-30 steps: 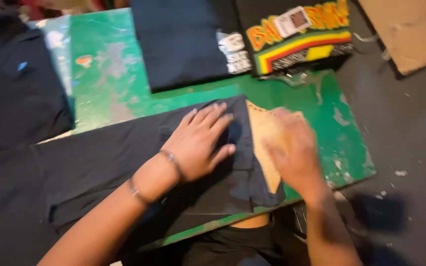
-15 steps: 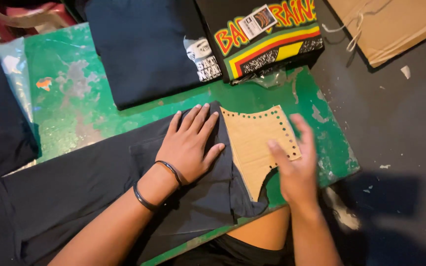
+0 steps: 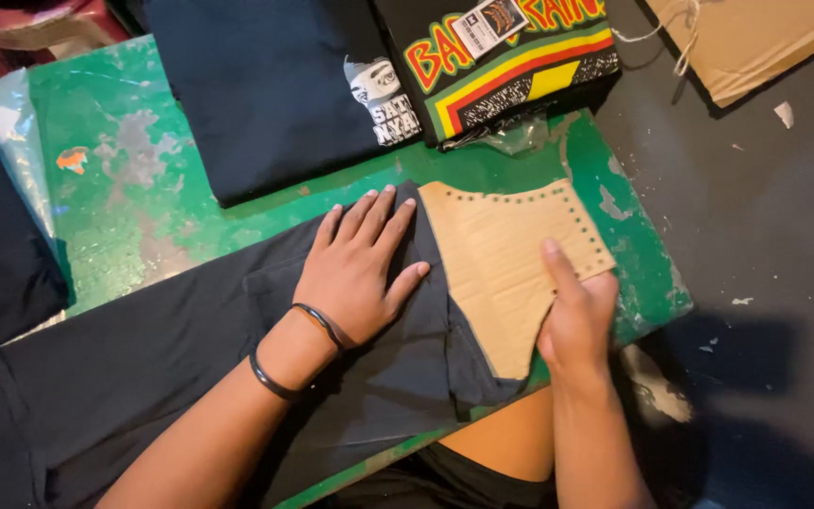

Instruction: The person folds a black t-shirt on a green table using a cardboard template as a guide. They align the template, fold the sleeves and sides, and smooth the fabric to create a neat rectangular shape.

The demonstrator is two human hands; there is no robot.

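A: Left hand [image 3: 355, 273]: how is it set?

B: It is laid flat, palm down, fingers spread and pointing away, pressed on the dark garment [image 3: 190, 368]. Two dark bands [image 3: 299, 349] are worn at the wrist.

A: Right hand [image 3: 577, 316]?

B: It is closed on the near right edge of the cardboard template [image 3: 506, 264], thumb laid on top, the other fingers hidden beneath. The template is tan, with small holes punched along its far and right edges; its left part is tucked under the garment's fold, just beside the left fingertips.

A: Containers?

B: A clear plastic bag [image 3: 11, 141] is noted at the left edge, dark cloth lying partly on it. What it holds cannot be told.

A: Surface and room?

B: The surface [image 3: 105, 188] is painted green, worn to grey patches. Two folded dark shirts are set at its far side: a plain-backed one [image 3: 256, 85] and one with a bright striped print [image 3: 511, 66], tagged. A dark floor [image 3: 765, 236] is seen at right, with a cardboard sheet [image 3: 756, 38] in the corner.
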